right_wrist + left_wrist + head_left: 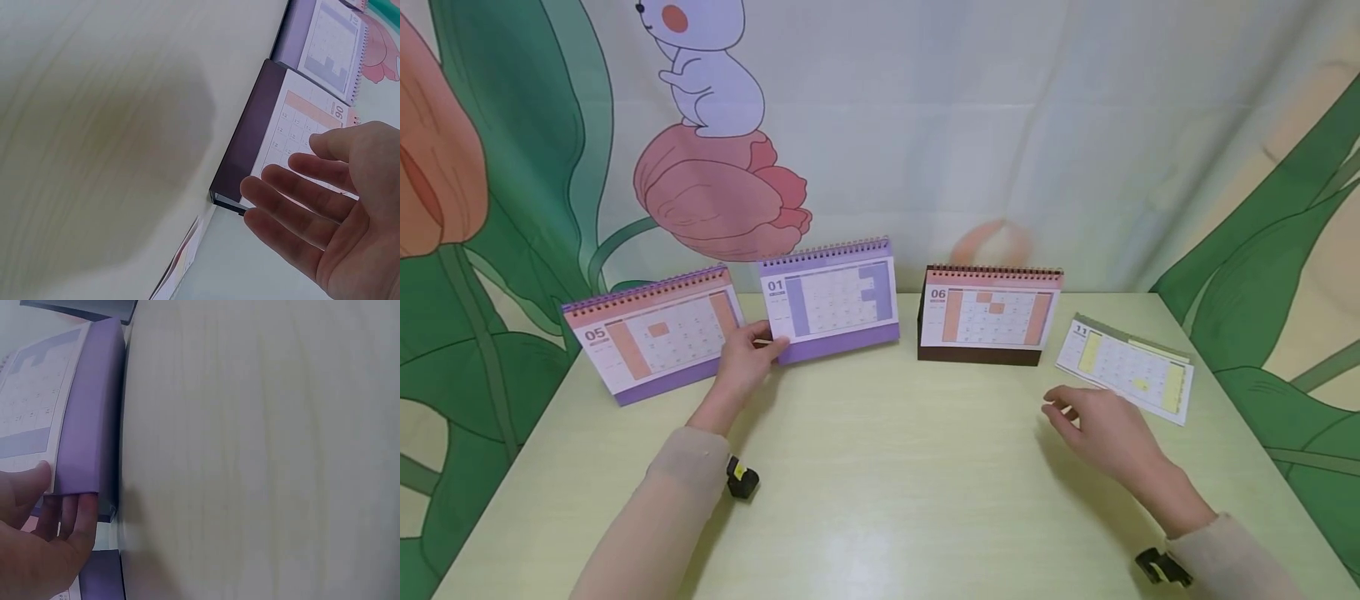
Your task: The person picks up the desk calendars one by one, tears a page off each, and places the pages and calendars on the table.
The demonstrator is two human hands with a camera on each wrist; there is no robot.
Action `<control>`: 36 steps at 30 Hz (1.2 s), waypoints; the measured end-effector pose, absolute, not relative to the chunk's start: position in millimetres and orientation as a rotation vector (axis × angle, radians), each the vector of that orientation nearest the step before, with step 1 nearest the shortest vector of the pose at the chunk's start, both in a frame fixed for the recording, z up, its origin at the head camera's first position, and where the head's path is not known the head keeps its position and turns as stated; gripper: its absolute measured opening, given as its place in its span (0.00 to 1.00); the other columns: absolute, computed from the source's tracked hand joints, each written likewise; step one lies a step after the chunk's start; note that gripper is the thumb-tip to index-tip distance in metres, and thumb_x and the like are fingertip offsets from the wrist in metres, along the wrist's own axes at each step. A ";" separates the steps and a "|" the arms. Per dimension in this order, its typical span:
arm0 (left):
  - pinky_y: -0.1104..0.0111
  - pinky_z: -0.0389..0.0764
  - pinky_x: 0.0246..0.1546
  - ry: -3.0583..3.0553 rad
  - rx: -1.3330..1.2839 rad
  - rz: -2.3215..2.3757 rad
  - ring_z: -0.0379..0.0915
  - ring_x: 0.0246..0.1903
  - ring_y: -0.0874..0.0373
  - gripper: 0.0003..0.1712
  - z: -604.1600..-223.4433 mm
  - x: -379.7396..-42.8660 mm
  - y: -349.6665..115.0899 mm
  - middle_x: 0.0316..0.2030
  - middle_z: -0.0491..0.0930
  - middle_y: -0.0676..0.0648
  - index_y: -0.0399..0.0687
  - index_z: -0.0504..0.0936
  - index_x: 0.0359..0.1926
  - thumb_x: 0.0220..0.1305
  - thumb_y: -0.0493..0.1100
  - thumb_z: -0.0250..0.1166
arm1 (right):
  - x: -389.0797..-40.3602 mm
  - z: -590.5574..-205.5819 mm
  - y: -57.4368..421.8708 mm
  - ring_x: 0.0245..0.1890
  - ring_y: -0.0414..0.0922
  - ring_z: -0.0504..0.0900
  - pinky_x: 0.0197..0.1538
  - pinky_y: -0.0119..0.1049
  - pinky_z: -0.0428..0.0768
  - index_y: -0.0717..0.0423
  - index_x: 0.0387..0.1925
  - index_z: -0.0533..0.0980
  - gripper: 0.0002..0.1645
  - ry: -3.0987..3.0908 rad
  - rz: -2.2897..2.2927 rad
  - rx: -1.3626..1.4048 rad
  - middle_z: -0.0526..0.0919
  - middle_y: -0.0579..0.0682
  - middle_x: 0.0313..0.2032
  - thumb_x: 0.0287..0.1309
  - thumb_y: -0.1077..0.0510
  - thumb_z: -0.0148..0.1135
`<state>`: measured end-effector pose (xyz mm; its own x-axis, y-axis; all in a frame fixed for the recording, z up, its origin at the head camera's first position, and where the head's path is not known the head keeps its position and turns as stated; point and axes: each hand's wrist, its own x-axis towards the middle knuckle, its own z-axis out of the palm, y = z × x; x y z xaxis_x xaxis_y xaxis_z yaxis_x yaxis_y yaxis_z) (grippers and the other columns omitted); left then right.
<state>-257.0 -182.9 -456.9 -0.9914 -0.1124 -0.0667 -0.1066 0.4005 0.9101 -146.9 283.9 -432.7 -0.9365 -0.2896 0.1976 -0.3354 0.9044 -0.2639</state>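
My left hand [743, 364] pinches the lower left corner of a purple desk calendar [837, 302] showing 01. In the left wrist view, the thumb [28, 482] lies on its front page and the other fingers are tucked behind the purple base [87, 419]. Just left of that hand stands a desk calendar [664, 333] showing 05, pink-topped on a purple base. My right hand [1108, 429] is held above the table with relaxed fingers and nothing in them. It is nearest to a small green-topped calendar [1127, 367] showing 11, which lies low on the table.
A pink-topped desk calendar [988, 312] showing 06 stands on a dark brown base right of the middle. The pale table [880, 483] meets a printed curtain [925, 125] at its back edge. Large flowers and leaves are printed at both sides.
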 end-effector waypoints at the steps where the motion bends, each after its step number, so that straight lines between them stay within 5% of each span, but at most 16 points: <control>1: 0.69 0.80 0.42 -2.624 0.209 -1.702 0.74 0.42 0.56 0.19 -457.3 -257.7 -183.4 0.47 0.78 0.41 0.38 0.79 0.57 0.68 0.39 0.62 | -146.7 -433.0 283.7 0.34 0.44 0.87 0.35 0.42 0.83 0.54 0.44 0.83 0.13 -2.917 0.446 0.481 0.89 0.48 0.37 0.66 0.52 0.59; 11: 0.71 0.80 0.42 -2.717 0.188 -1.590 0.76 0.48 0.48 0.18 -459.6 -262.5 -184.7 0.52 0.78 0.38 0.39 0.79 0.57 0.69 0.40 0.61 | -145.5 -434.8 283.4 0.33 0.44 0.87 0.34 0.41 0.83 0.54 0.43 0.84 0.12 -2.917 0.441 0.479 0.89 0.48 0.36 0.65 0.52 0.60; 25: 0.70 0.80 0.42 -2.803 0.165 -1.549 0.75 0.46 0.50 0.21 -458.1 -263.9 -183.0 0.51 0.78 0.37 0.35 0.76 0.59 0.70 0.41 0.60 | -145.2 -440.7 284.3 0.33 0.42 0.86 0.35 0.40 0.83 0.52 0.44 0.83 0.13 -2.942 0.451 0.455 0.89 0.47 0.36 0.66 0.51 0.60; 36: 0.56 0.78 0.59 -2.790 0.139 -1.641 0.73 0.60 0.43 0.32 -460.0 -257.5 -188.4 0.61 0.73 0.35 0.33 0.65 0.67 0.66 0.40 0.62 | -143.5 -441.5 284.2 0.33 0.41 0.86 0.34 0.39 0.82 0.52 0.44 0.83 0.12 -2.946 0.453 0.449 0.89 0.47 0.36 0.66 0.51 0.60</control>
<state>-257.5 -188.4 -460.0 -0.9915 -0.0242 -0.1277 -0.1234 0.4845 0.8660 -143.5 284.2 -441.5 -0.9476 -0.2711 0.1691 -0.3094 0.9107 -0.2737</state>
